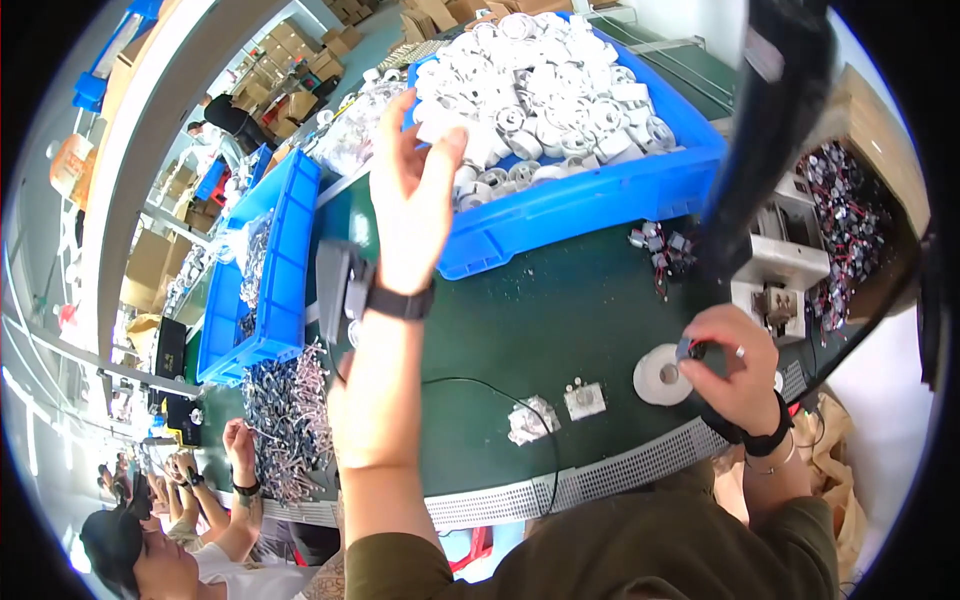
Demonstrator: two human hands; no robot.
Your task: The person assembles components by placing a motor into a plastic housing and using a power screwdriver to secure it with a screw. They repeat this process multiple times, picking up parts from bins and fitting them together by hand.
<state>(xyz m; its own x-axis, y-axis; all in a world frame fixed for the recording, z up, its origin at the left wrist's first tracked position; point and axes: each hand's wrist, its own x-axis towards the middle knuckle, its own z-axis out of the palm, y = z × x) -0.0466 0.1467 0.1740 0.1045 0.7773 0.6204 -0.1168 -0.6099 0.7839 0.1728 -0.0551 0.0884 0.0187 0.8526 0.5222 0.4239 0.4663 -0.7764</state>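
Observation:
My left hand (415,200) is raised at the near left corner of a blue bin (590,195) heaped with white round plastic parts (540,90). A white plastic part (434,124) shows between its thumb and fingers, which look closed on it. My right hand (738,365) is low on the right, thumb and forefinger pinching a small dark component with red wire (690,349). Just left of those fingertips lies a white disc with a central hole (660,376). The far side of the dark component is hidden by the fingers.
A clear block (585,400) and crumpled white piece (533,420) lie on the green table (500,320). Small wired components (664,250) sit near a metal fixture (780,265). A black post (765,130) rises at right. Leftward are another blue bin (290,260), wire bundles (285,430) and a co-worker (150,560).

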